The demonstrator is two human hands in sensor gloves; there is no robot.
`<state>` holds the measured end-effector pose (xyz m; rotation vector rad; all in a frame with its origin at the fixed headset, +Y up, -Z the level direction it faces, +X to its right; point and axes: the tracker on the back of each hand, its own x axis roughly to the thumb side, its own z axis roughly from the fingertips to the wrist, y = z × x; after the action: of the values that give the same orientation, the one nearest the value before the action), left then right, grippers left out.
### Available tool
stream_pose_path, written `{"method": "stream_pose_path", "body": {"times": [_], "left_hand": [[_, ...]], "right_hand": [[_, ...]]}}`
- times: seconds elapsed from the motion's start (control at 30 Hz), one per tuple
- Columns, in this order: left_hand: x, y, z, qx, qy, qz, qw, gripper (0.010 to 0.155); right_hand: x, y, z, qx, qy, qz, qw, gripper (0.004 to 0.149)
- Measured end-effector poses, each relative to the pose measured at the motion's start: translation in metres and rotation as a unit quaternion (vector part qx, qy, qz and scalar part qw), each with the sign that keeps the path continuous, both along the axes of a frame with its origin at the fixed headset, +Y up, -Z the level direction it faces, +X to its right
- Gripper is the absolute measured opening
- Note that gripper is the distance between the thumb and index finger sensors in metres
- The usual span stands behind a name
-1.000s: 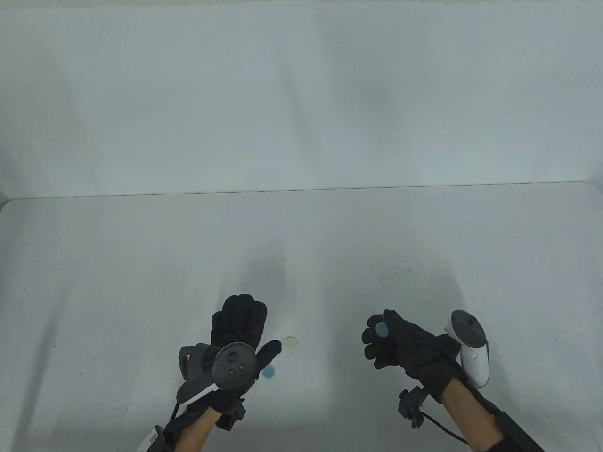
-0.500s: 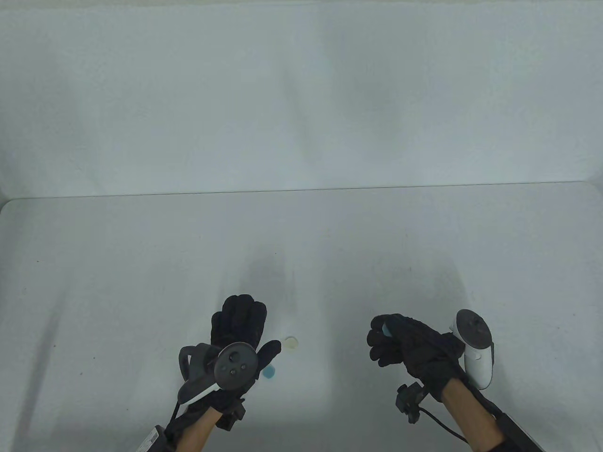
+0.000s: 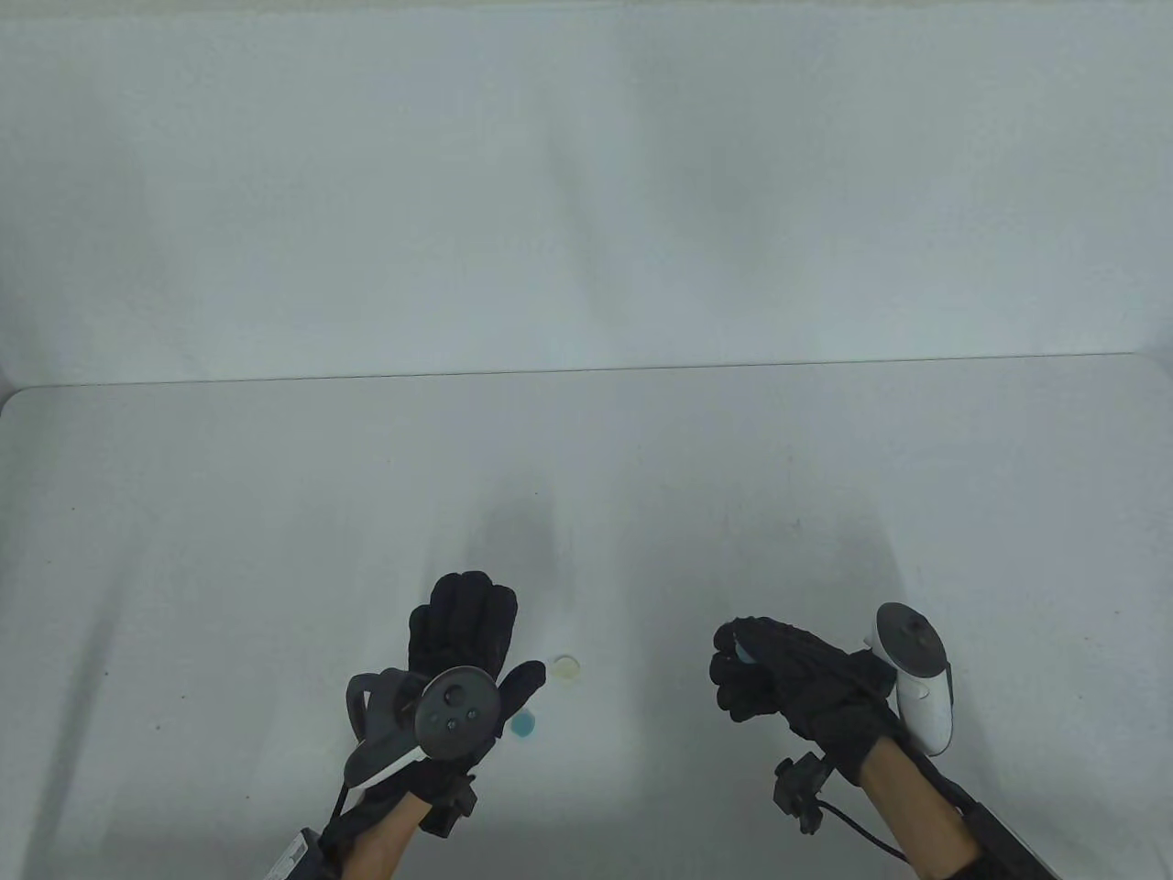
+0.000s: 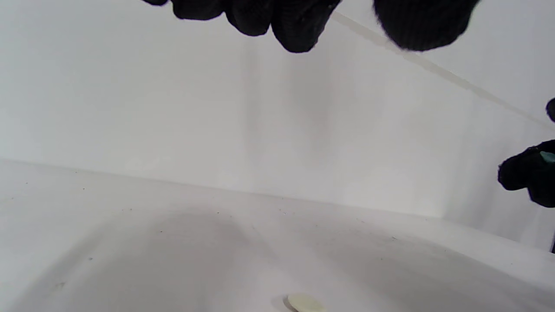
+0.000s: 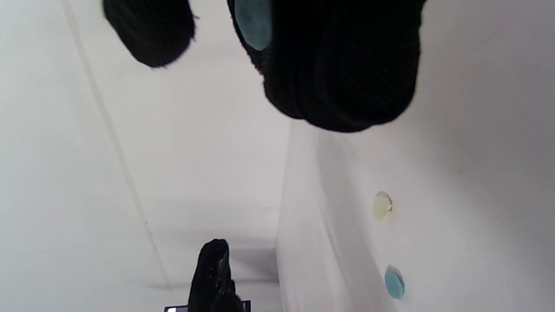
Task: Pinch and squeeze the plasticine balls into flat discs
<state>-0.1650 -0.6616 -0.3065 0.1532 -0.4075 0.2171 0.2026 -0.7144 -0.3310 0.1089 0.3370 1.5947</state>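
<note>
My right hand is curled around a blue plasticine piece and holds it above the table; the piece shows between the fingers in the right wrist view. My left hand hovers flat and empty with fingers spread forward; its fingertips hang at the top of the left wrist view. A pale yellow disc lies on the table just right of the left thumb, also seen in the left wrist view. A blue disc lies by the left wrist, partly hidden by the thumb.
The white table ends at a far edge against a white wall. Both discs show in the right wrist view, the yellow one and the blue one. A white tracker sits on my right hand.
My right hand has closed its fingers over the blue piece, which showed openly a second ago and is now mostly hidden. The left hand and both discs have not moved.
</note>
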Motion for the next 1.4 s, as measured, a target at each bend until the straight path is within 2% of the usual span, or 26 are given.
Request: {"method": "stream_pose_path", "body": {"times": [0.1, 0.17, 0.27, 0.4, 0.5, 0.57, 0.63, 0.87, 1.0, 1.23, 1.4], "left_hand": [[0.0, 0.0, 0.0, 0.0, 0.001, 0.001, 1.0, 0.078], [0.0, 0.0, 0.0, 0.001, 0.001, 0.001, 1.0, 0.078], [-0.001, 0.0, 0.0, 0.003, 0.001, 0.001, 1.0, 0.078], [-0.001, 0.001, 0.001, 0.005, 0.001, 0.001, 1.0, 0.078], [-0.001, 0.001, 0.001, 0.006, 0.001, 0.002, 1.0, 0.078], [-0.002, 0.001, 0.001, 0.007, 0.001, 0.003, 1.0, 0.078], [-0.002, 0.001, 0.001, 0.008, 0.001, 0.004, 1.0, 0.078], [-0.003, 0.002, 0.001, 0.012, 0.0, 0.008, 1.0, 0.078], [-0.003, 0.002, 0.001, 0.016, -0.003, 0.011, 1.0, 0.078], [-0.003, 0.003, 0.002, 0.02, -0.009, 0.016, 1.0, 0.078], [-0.001, 0.003, 0.002, 0.017, -0.015, 0.018, 1.0, 0.078]], "right_hand": [[0.002, 0.0, 0.0, -0.001, -0.02, 0.008, 1.0, 0.046], [0.002, 0.001, 0.0, 0.001, -0.035, 0.018, 0.999, 0.043], [0.003, 0.003, 0.0, 0.012, -0.051, 0.044, 0.998, 0.042], [0.001, 0.0, 0.001, 0.004, -0.042, 0.029, 0.999, 0.043], [-0.002, -0.006, 0.0, -0.012, 0.018, -0.025, 0.999, 0.074], [-0.004, -0.007, 0.0, -0.013, 0.023, -0.031, 0.999, 0.081], [-0.004, -0.008, 0.0, -0.011, 0.036, -0.027, 0.999, 0.082], [-0.005, -0.007, -0.002, -0.012, 0.04, -0.012, 0.999, 0.057], [-0.004, -0.005, -0.003, -0.009, 0.017, 0.013, 1.0, 0.047], [-0.006, 0.003, -0.003, 0.004, 0.015, 0.078, 0.997, 0.045], [-0.011, 0.01, -0.009, 0.01, 0.023, 0.173, 0.985, 0.046]]}}
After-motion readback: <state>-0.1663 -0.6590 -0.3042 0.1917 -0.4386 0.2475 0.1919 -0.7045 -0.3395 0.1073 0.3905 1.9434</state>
